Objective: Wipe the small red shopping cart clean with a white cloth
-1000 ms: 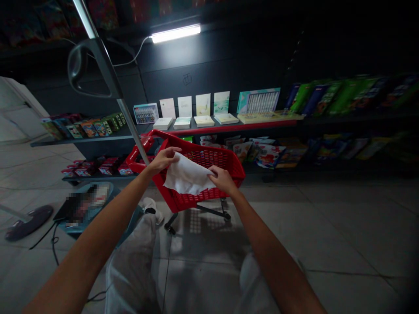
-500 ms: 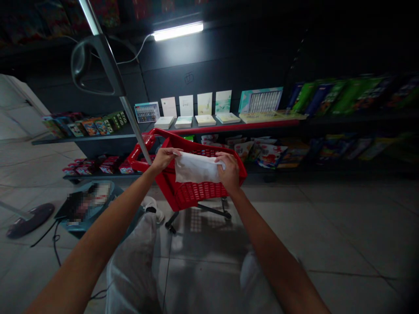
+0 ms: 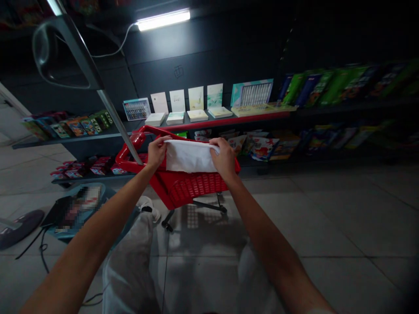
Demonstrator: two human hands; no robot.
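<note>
A white cloth [image 3: 190, 156] hangs stretched between my two hands, its upper edge folded and nearly level. My left hand [image 3: 157, 152] pinches its left top corner. At the opposite end, my right hand [image 3: 224, 158] is closed on the cloth with the thumb toward me. Behind and below the cloth stands a red shopping cart [image 3: 183, 192] with a lattice side. The cloth covers part of the cart's rim and its inside; whether it touches the rim I cannot tell.
A metal pole [image 3: 113, 113] with a grey handle rises left of the cart. Behind runs a shelf [image 3: 275, 114] with booklets [image 3: 196, 114], boxed sets and bagged goods. A blue-green bin [image 3: 111, 192] stands on the floor at left, near a round base [image 3: 22, 229] and black cables.
The view has shifted, so the shelf and cart sit further left and higher. Both hands still hold the cloth, now pulled flatter and a little higher over the cart.
</note>
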